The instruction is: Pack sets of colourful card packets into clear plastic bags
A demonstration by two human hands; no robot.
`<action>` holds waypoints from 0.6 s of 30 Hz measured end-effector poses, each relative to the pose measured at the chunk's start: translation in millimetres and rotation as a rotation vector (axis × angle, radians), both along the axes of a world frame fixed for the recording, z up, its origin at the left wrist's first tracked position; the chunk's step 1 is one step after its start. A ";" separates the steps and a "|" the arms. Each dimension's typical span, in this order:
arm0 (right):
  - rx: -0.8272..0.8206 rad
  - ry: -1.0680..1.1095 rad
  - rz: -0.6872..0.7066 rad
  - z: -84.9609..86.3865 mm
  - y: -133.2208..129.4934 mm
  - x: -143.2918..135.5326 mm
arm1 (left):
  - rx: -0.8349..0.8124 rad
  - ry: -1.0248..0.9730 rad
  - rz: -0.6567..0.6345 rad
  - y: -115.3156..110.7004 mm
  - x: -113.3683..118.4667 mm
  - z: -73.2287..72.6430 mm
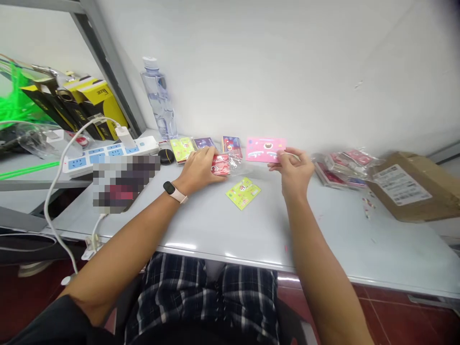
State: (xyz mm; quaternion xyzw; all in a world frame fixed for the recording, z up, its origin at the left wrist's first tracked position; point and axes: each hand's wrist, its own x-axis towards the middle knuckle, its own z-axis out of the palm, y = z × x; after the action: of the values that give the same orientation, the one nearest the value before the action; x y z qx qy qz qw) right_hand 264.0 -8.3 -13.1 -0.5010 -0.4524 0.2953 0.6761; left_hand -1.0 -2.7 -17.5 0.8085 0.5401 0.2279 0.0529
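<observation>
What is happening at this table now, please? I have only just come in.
A person sits at the pale grey table, handling small printed cards. The right hand holds up a rectangular pink card by its edge, while the left hand holds a red packet in clear plastic. Between and slightly nearer the person, a yellow-green printed card lies flat on the table. A brown cardboard box stands at the right.

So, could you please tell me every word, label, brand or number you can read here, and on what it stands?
No text reads clearly.
White label on the cardboard box: too small.
Yellow-and-black boxes: lettering too blurred.
Red packet in the left hand: pale lettering, too blurred.
Green card on the table: print too small.
</observation>
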 end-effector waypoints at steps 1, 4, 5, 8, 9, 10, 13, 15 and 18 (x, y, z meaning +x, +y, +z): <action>-0.006 -0.008 0.016 0.8 -1.4 -2.9 | -0.001 0.000 0.002 0.1 0.0 -0.1; -0.048 -0.059 0.079 1.5 -4.9 -10.3 | 0.005 -0.005 0.004 0.6 -0.1 -0.6; -0.063 -0.073 0.099 1.3 -5.8 -12.0 | 0.006 -0.007 0.004 0.7 -0.2 -0.8; -0.098 -0.082 0.121 0.8 -7.3 -14.9 | 0.005 -0.012 0.018 1.0 -0.4 -1.3; -0.104 -0.080 0.119 0.8 -7.6 -15.3 | 0.005 -0.014 0.023 1.1 -0.4 -1.4; -0.108 -0.077 0.116 0.9 -7.8 -15.5 | 0.007 -0.016 0.029 1.1 -0.5 -1.4; -0.114 -0.064 0.113 1.6 -8.4 -16.0 | 0.009 -0.016 0.035 1.1 -0.6 -1.7; -0.122 -0.059 0.121 2.4 -8.8 -16.3 | 0.010 -0.012 0.035 1.1 -0.9 -2.0; -0.121 -0.063 0.126 3.5 -9.0 -16.0 | 0.018 -0.011 0.034 0.9 -1.3 -2.3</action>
State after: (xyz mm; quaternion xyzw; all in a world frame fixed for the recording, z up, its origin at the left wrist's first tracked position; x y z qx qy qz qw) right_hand 248.0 -17.3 -9.6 -0.5206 -0.4852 0.3481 0.6102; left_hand -2.3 -1.7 -19.9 0.7982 0.5515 0.2383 0.0446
